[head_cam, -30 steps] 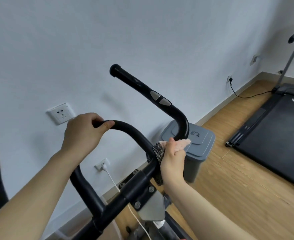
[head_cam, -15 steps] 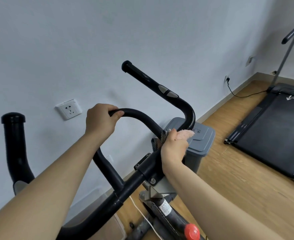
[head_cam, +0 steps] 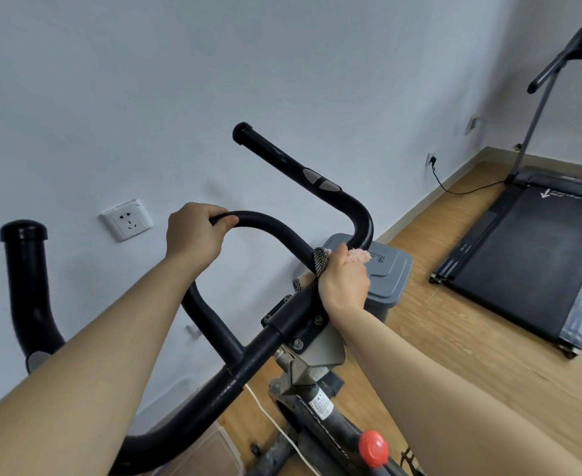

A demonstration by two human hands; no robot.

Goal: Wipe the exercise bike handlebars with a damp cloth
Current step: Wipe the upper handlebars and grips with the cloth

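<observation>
Handlebars (head_cam: pixel 272 228) of black tubing fill the middle of the head view, with the inner loop arching across the centre and one horn rising toward 12 o'clock. The left hand (head_cam: pixel 193 235), at 9 o'clock from centre, has its fingers (head_cam: pixel 210 211) curled over the top of the loop and the thumb tucked under, probably to steady the bike against the rubbing. Just past centre toward 4 o'clock, the right hand (head_cam: pixel 344 283) wraps a pink and checked cloth (head_cam: pixel 320 261) round the bar above the clamp. Its fingers curl round cloth and tube together, so the cloth can reach all sides of the tube. A grey bin (head_cam: pixel 390 273) stands behind that hand. A treadmill (head_cam: pixel 523 255) lies on the floor at 3 o'clock.
</observation>
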